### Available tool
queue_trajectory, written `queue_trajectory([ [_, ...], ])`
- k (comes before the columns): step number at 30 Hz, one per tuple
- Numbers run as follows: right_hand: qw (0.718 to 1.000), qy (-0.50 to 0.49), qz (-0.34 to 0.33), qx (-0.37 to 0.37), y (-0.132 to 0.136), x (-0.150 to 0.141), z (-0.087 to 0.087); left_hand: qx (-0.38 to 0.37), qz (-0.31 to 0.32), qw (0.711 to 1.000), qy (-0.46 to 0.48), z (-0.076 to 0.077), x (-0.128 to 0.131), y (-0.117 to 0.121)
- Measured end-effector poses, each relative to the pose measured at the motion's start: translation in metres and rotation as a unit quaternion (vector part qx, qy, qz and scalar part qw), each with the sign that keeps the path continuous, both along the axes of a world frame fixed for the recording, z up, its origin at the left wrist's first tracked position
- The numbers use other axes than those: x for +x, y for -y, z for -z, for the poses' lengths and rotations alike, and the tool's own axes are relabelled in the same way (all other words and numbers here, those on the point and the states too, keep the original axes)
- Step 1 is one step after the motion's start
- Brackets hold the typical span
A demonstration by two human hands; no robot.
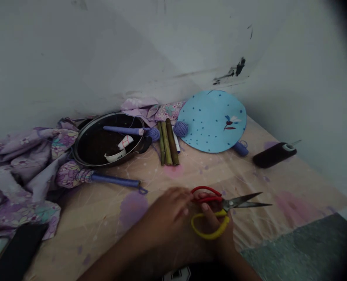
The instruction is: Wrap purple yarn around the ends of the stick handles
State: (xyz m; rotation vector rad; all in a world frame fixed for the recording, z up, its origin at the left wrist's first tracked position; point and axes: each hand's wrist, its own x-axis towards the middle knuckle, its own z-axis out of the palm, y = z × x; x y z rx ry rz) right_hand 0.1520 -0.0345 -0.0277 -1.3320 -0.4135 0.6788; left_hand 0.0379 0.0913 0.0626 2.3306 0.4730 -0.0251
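Your right hand (pixel 218 238) is closed tight on the scissors (pixel 225 204), with one finger poking up inside the yellow loop (pixel 211 230). The blades are a little open and point to the right, away from both your hands, which looks like a safe way to hold them. Your left hand (pixel 166 212) is half curled, and it sits just beside the red loop (pixel 205 191). (It may hold a thin thread, but I cannot tell.)

Both hands are near you, over a pale spotty sheet (pixel 208 171). Far off, by the wall (pixel 132 50), sit a black pan (pixel 76 152), some bamboo sticks (pixel 166 142), a ball of blue wool (pixel 180 128) and a blue paper circle (pixel 211 117). The wall may be there to stop round things from rolling away. A purple stick (pixel 114 180) lies near the pan, a soft flowery cloth (pixel 21 168) is bunched up on the left, and a dark roll (pixel 273 155) lies on the right.
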Motion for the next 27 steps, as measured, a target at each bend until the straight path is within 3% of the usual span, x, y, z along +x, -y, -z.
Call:
queue_trajectory([
  [3,1.0,-0.027,-0.004,0.001,-0.005,-0.002,-0.003,0.171,-0.174,0.969,-0.034,0.013,0.005,-0.044],
  [5,0.999,-0.032,-0.018,0.014,-0.009,-0.004,-0.005,0.222,-0.223,0.946,-0.082,0.024,0.014,-0.068],
  [7,0.998,-0.038,-0.029,0.031,-0.011,-0.004,-0.006,0.227,-0.252,0.933,-0.121,0.033,0.024,-0.083],
  [14,0.998,-0.046,-0.044,0.005,-0.01,0.0,-0.003,0.224,-0.249,0.93,-0.15,0.04,0.04,-0.088],
  [23,0.995,-0.095,-0.02,0.024,-0.014,-0.002,-0.002,0.349,-0.167,0.917,-0.094,0.036,0.055,-0.067],
  [27,0.995,-0.082,-0.026,0.045,-0.015,0.0,-0.002,0.379,-0.192,0.898,-0.115,0.04,0.069,-0.066],
])
